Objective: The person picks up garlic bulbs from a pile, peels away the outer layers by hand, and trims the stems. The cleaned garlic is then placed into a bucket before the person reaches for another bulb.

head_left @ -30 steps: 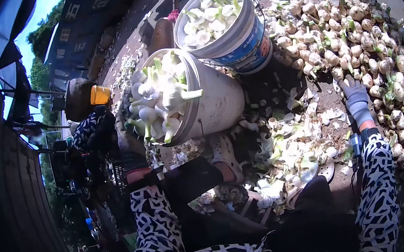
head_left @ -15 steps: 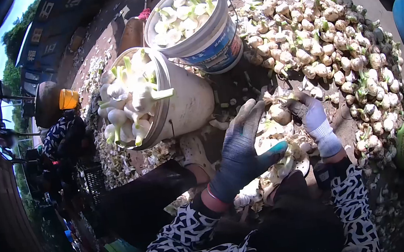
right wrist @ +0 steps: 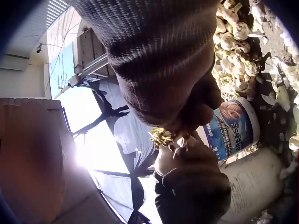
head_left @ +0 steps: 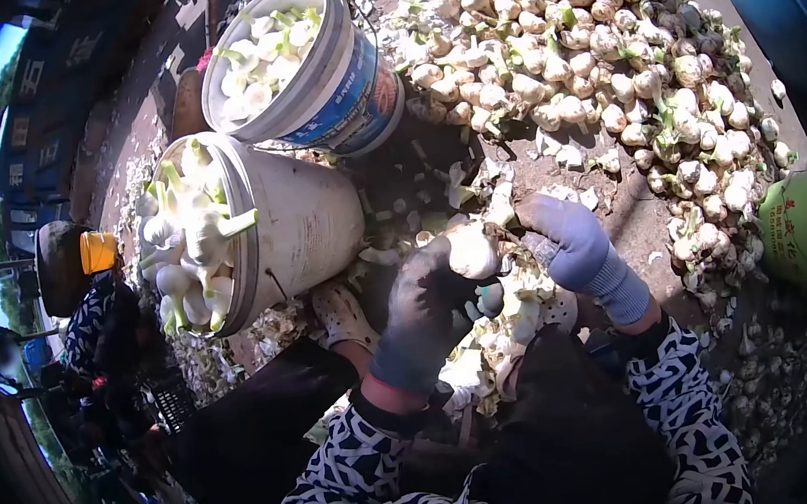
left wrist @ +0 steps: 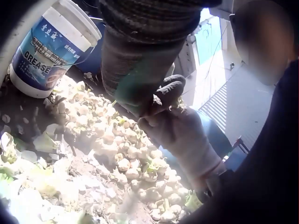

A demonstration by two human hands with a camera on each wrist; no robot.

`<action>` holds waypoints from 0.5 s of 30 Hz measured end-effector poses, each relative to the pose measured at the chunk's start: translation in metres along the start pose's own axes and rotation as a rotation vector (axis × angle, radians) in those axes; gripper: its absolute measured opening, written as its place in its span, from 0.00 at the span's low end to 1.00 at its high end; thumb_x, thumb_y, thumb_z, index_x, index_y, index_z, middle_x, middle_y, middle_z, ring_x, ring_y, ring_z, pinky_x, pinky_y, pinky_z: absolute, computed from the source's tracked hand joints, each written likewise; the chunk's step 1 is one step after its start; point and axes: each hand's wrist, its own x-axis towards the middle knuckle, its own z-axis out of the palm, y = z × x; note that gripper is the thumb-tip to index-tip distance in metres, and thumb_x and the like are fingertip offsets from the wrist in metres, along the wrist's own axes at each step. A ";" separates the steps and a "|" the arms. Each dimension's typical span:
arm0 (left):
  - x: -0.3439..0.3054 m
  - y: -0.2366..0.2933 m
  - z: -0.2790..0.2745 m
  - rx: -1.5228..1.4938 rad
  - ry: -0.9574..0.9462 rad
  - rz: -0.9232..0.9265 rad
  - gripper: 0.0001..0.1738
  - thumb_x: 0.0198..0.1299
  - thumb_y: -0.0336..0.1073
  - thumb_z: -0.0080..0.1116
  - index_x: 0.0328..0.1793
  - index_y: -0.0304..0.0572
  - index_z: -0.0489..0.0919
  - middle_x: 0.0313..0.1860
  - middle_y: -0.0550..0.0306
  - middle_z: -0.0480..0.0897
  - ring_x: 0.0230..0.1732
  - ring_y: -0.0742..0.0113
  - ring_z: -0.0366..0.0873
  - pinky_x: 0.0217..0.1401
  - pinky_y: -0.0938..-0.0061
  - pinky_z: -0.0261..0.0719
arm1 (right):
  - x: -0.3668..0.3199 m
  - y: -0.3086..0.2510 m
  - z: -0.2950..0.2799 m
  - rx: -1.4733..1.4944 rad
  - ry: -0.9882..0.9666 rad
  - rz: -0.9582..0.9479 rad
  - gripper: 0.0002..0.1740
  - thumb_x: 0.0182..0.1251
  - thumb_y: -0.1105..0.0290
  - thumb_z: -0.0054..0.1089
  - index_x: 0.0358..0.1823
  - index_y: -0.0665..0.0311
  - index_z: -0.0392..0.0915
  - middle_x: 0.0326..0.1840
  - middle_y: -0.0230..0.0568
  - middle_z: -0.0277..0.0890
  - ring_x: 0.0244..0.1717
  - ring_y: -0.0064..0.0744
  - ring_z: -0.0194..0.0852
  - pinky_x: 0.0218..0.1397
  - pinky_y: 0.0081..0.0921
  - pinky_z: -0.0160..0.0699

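In the head view my gloved left hand (head_left: 418, 301) grips a garlic bulb (head_left: 473, 249) whose pale, bare side faces up. My right hand (head_left: 576, 246), in a light knitted glove, is beside it with fingers curled, pinching the bulb's outer skin. The right wrist view has both hands meeting at the bulb, a ragged tuft of dry skin (right wrist: 162, 136) sticking out between them. From the left wrist, the gloves cover most of the bulb. Peeled skins and leaves (head_left: 478, 364) lie on the ground below the hands.
A heap of unpeeled garlic (head_left: 591, 58) spreads across the ground at right. Left of the hands, a tilted white bucket (head_left: 304, 219) and a blue-labelled bucket (head_left: 344, 98) hold white peeled bulbs. A green bucket (head_left: 804, 233) and a blue container (head_left: 781, 4) are at far right.
My right hand came from the heap with a garlic bulb. My left hand rose from beside the bucket, reached out open, and now grips the bulb. Its pale side now shows.
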 end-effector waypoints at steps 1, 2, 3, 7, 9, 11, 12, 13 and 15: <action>0.003 0.003 -0.005 -0.092 -0.092 -0.037 0.19 0.56 0.29 0.64 0.53 0.35 0.74 0.38 0.57 0.80 0.38 0.65 0.80 0.43 0.69 0.80 | 0.000 0.001 0.003 -0.086 0.014 -0.066 0.12 0.61 0.75 0.56 0.45 0.69 0.77 0.40 0.51 0.78 0.38 0.52 0.79 0.42 0.35 0.79; 0.003 0.004 -0.006 -0.090 -0.090 -0.041 0.19 0.56 0.29 0.64 0.53 0.35 0.74 0.38 0.57 0.80 0.38 0.65 0.80 0.43 0.69 0.80 | 0.000 0.001 0.004 -0.083 0.014 -0.063 0.12 0.61 0.75 0.56 0.45 0.69 0.77 0.40 0.51 0.78 0.38 0.52 0.79 0.42 0.35 0.79; 0.003 0.003 -0.007 -0.207 -0.104 -0.035 0.18 0.57 0.28 0.62 0.53 0.34 0.74 0.40 0.55 0.80 0.39 0.65 0.80 0.43 0.71 0.80 | 0.000 0.000 0.006 -0.018 0.035 -0.050 0.12 0.63 0.70 0.57 0.46 0.69 0.77 0.40 0.51 0.78 0.38 0.49 0.80 0.42 0.34 0.79; 0.009 0.009 -0.007 0.012 -0.158 0.101 0.21 0.64 0.38 0.53 0.59 0.34 0.72 0.48 0.53 0.78 0.45 0.68 0.78 0.47 0.73 0.77 | -0.009 0.014 0.014 0.409 -0.024 0.162 0.20 0.70 0.56 0.52 0.45 0.68 0.76 0.37 0.48 0.78 0.36 0.41 0.80 0.40 0.31 0.77; 0.018 0.000 -0.020 0.407 -0.125 0.176 0.33 0.66 0.53 0.48 0.67 0.34 0.67 0.54 0.53 0.76 0.50 0.68 0.75 0.53 0.72 0.74 | -0.017 0.015 0.030 0.523 0.090 0.136 0.21 0.73 0.54 0.48 0.43 0.68 0.76 0.36 0.45 0.78 0.33 0.33 0.77 0.39 0.29 0.76; 0.015 -0.007 -0.015 0.486 -0.119 0.376 0.41 0.64 0.61 0.50 0.69 0.31 0.63 0.61 0.49 0.71 0.59 0.62 0.71 0.64 0.69 0.66 | 0.000 -0.007 0.031 0.398 0.155 0.286 0.18 0.73 0.57 0.51 0.42 0.67 0.77 0.36 0.42 0.79 0.34 0.26 0.75 0.39 0.26 0.75; 0.020 -0.012 -0.021 0.633 -0.126 0.530 0.43 0.64 0.63 0.49 0.71 0.31 0.62 0.62 0.47 0.70 0.62 0.58 0.69 0.68 0.67 0.63 | 0.005 -0.018 0.028 0.470 0.070 0.549 0.15 0.72 0.60 0.53 0.42 0.67 0.78 0.36 0.42 0.79 0.34 0.26 0.75 0.40 0.26 0.75; 0.019 -0.018 -0.022 0.632 -0.125 0.527 0.43 0.64 0.63 0.49 0.71 0.31 0.62 0.62 0.47 0.70 0.62 0.58 0.69 0.68 0.67 0.63 | 0.006 -0.020 0.030 0.470 0.069 0.552 0.15 0.72 0.60 0.53 0.42 0.67 0.78 0.36 0.42 0.79 0.34 0.26 0.75 0.40 0.26 0.75; 0.017 -0.025 -0.019 0.511 -0.109 0.544 0.45 0.64 0.64 0.49 0.72 0.31 0.60 0.62 0.46 0.70 0.64 0.56 0.67 0.71 0.64 0.59 | 0.008 -0.022 0.032 0.505 0.151 0.483 0.10 0.69 0.66 0.57 0.41 0.67 0.79 0.33 0.42 0.78 0.34 0.27 0.76 0.39 0.26 0.75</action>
